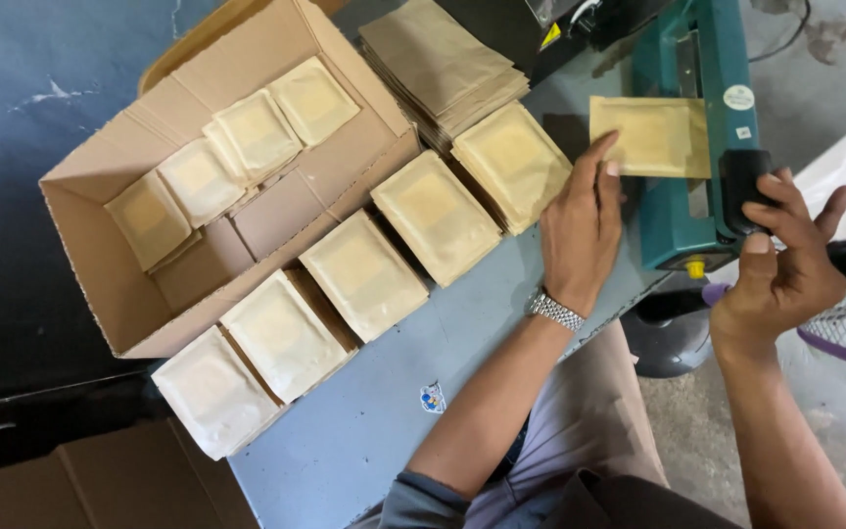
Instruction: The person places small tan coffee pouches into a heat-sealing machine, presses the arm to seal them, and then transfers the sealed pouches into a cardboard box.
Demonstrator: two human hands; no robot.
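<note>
The left hand lies flat on the table, fingers stretched forward and close together, its fingertips pressing the near edge of one pouch. This pouch lies across the green sealer, with its far side under the sealing arm. The right hand is curled around the black handle at the front end of that arm; thumb and fingers wrap it, and the arm looks lowered, though I cannot tell if it is fully pressed.

Left of the left hand, a row of filled pouches overlaps along the table edge. Behind it an open box holds a few pouches. A stack of flat bags waits beside the sealer, so much work seems to remain.
</note>
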